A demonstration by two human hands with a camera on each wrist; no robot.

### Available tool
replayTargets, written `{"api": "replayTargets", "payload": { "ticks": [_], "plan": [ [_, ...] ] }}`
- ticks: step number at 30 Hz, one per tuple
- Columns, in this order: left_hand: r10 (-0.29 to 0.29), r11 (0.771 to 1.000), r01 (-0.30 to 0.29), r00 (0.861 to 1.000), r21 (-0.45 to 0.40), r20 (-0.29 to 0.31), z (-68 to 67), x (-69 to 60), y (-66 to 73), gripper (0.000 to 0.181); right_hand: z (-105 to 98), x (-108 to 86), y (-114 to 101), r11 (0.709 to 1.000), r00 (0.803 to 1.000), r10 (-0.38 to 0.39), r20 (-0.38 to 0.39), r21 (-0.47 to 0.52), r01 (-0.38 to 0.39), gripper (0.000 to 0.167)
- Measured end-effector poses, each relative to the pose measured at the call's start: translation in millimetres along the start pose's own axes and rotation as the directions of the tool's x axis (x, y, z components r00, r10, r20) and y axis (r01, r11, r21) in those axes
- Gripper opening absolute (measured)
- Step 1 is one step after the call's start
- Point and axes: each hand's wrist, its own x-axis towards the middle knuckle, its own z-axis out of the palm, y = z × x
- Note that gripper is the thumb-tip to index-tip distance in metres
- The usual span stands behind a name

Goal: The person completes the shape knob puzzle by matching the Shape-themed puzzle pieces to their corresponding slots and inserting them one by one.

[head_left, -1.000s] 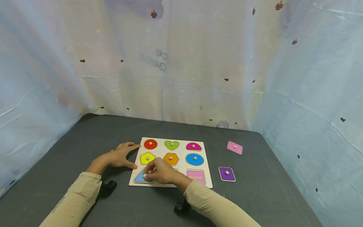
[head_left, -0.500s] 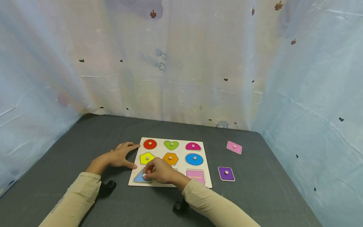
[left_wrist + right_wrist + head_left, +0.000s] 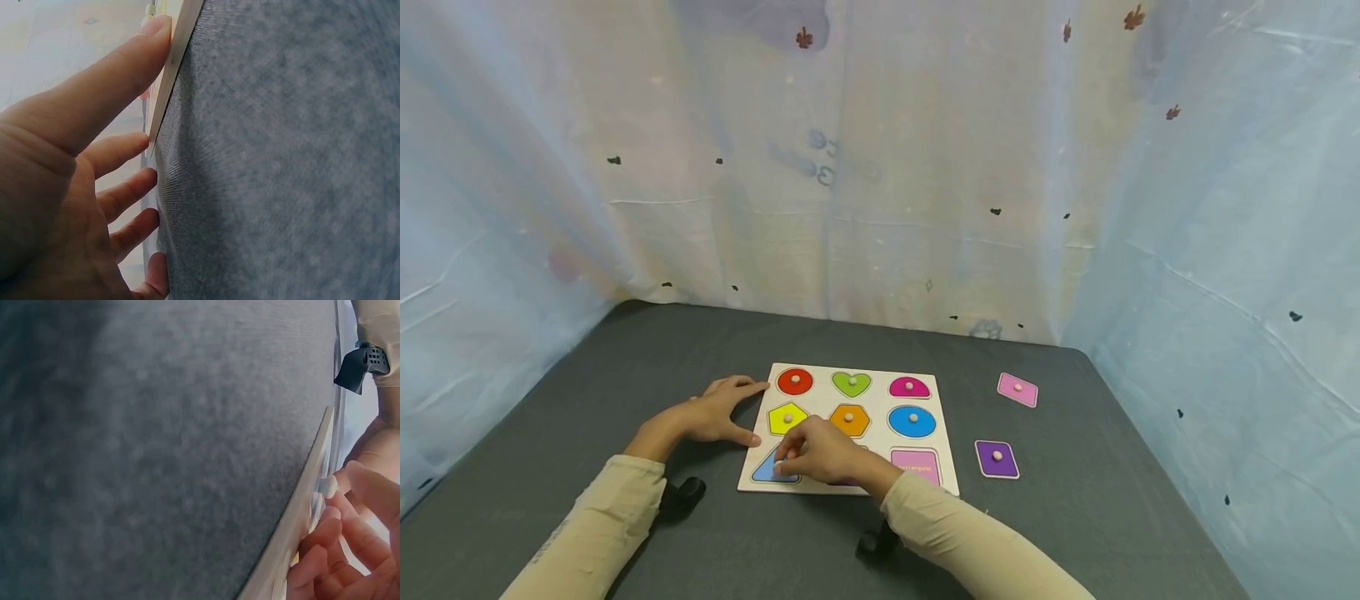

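A wooden peg puzzle board (image 3: 880, 397) lies flat on the table. My right hand (image 3: 826, 452) pinches the small knob (image 3: 328, 486) of the blue triangle piece (image 3: 765, 472) at the board's near left corner. The triangle appears to sit in its recess, partly covered by the fingers. At the left edge, my left hand (image 3: 718, 412) rests with thumb and fingertips spread, touching the board's side. Red circle (image 3: 792, 387), green heart (image 3: 848, 390), yellow pentagon (image 3: 779, 419), orange hexagon (image 3: 842, 429) and blue oval (image 3: 898, 421) pieces fill their places. Something purple shows beneath my right hand.
Right of the board lie a loose pink rectangle piece (image 3: 1009, 392) and a purple four-sided piece (image 3: 988, 468). A bare pink recess (image 3: 916, 460) with printed lettering is at the board's near right. A pale curtain (image 3: 880, 167) surrounds the dark table (image 3: 1097, 500).
The head view has shifted very slightly. My right hand stays on the triangle's knob with only a tiny movement, and my left hand stays at the board's edge.
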Motion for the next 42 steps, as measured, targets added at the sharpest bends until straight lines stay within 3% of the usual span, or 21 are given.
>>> {"api": "replayTargets", "payload": {
  "ticks": [9, 23, 42],
  "plan": [
    [0.0, 1.0, 0.001, 1.0, 0.005, -0.002, 0.5, 1.3, -0.1, 0.099, -7.5, -3.8, 4.4, 0.998, 0.999, -0.053, -0.007, 0.032, 0.053, 0.014],
    [-0.041, 0.999, 0.041, 0.999, 0.012, -0.005, 2.7, 3.7, -1.1, 0.102, -25.3, -24.7, 10.5, 0.999, 0.996, -0.033, -0.083, 0.007, 0.034, 0.013],
    [-0.028, 1.0, 0.028, 1.0, -0.004, -0.007, 2.1, 3.4, -1.2, 0.101, -40.9, -58.1, 31.4, 0.998, 0.993, -0.041, -0.113, 0.04, 0.045, 0.014]
  ]
}}
